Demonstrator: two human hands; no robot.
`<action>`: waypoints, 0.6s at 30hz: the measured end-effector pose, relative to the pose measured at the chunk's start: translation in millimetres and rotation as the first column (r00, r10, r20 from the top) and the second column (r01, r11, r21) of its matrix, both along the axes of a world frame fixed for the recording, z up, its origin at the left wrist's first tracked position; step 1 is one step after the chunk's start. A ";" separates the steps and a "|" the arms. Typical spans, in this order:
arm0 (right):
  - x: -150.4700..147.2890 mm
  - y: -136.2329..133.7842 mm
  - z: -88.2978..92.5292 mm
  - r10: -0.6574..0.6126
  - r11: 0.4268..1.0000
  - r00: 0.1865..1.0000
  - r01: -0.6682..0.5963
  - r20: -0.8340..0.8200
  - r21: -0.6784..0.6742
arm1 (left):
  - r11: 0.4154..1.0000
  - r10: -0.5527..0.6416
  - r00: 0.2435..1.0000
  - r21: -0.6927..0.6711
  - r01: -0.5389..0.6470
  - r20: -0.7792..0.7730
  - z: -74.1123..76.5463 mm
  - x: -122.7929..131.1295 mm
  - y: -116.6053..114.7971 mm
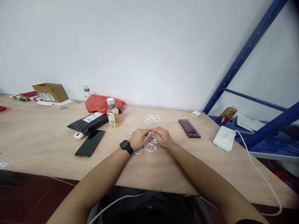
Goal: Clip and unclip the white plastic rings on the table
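Observation:
My left hand (139,138) and my right hand (163,137) meet at the middle of the table, fingers closed. Between their fingertips is a white plastic curtain ring (151,133), mostly covered by the fingers. Loose white rings (150,147) with small eyelets lie just below and between the hands. More of them (137,151) stick out around my left hand, partly hidden under it. A separate cluster of white rings (152,119) rests on the table beyond my fingers. A black watch (126,146) is on my left wrist.
Left of my hands are a drink bottle (113,113), a black parcel (87,123), a phone (90,143), an earbud case (78,135) and a red bag (100,103). To the right lie a pixelated dark object (189,128), a white charger box (224,138) with a cable, and a blue rack (243,51).

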State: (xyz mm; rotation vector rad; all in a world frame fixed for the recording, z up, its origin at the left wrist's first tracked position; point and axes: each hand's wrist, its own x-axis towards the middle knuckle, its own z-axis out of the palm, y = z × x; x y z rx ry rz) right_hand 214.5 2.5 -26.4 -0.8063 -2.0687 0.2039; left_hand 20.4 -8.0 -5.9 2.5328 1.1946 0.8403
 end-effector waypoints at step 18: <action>30.2 71.7 -16.5 -0.370 0.908 0.920 0.387 0.129 -0.161 | 0.984 0.146 0.985 0.086 -0.155 0.097 2.0 -8.9 8.4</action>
